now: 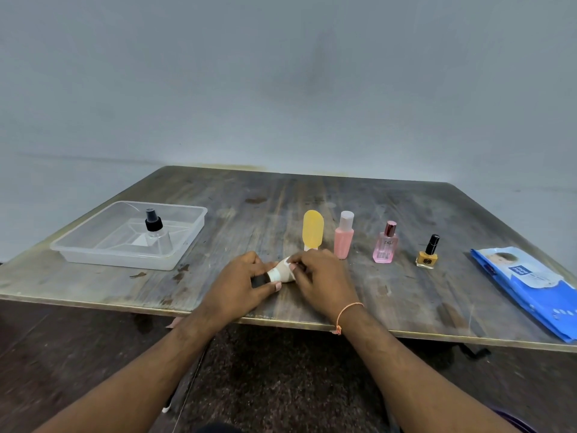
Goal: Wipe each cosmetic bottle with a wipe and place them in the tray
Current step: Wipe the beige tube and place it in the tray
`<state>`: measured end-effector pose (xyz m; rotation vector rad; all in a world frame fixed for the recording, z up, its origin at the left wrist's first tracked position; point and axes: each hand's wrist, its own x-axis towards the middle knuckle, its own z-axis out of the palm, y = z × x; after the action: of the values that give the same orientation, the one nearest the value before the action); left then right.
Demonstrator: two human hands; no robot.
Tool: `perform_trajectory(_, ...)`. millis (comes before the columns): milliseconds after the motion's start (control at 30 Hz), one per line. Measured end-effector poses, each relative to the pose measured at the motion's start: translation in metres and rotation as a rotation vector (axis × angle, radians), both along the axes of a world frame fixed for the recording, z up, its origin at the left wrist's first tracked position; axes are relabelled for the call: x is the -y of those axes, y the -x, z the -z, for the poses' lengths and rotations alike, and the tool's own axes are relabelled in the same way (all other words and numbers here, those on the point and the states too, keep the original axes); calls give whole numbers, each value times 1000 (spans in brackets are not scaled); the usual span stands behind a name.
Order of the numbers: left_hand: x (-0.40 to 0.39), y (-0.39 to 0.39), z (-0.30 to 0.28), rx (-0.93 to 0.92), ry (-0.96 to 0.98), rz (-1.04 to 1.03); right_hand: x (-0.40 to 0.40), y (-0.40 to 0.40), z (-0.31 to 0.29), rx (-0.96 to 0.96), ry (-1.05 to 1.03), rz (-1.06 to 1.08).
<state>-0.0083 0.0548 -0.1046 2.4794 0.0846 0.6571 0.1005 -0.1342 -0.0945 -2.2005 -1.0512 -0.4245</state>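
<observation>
My left hand (242,281) grips the black-capped end of a small beige bottle (274,274) held sideways near the table's front edge. My right hand (320,276) pinches a white wipe (285,264) against the bottle's other end, which is mostly hidden. Behind my hands stand a yellow tube (313,229), a pink bottle with a white cap (344,235), a pink perfume bottle (385,243) and a yellow nail polish (427,253), in a row. A clear spray bottle with a black top (155,234) stands inside the clear plastic tray (103,254) at the left.
A blue pack of wipes (530,287) lies at the table's right edge. The worn wooden table (406,301) ends just in front of my wrists. A grey wall rises behind the far edge.
</observation>
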Motion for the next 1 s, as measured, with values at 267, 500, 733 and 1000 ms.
perform_trajectory(267,3,1,-2,21,-36,-5,1,4,-3,86,74,84)
perform_trajectory(500,1,2,2,67,-29,10,2,-13,3,-70,-2,288)
perform_trajectory(733,1,3,3,72,-36,4,2,-8,0,-43,-61,110)
perform_trajectory(1000,0,2,3,63,-49,-7,0,0,1,2,32,-188)
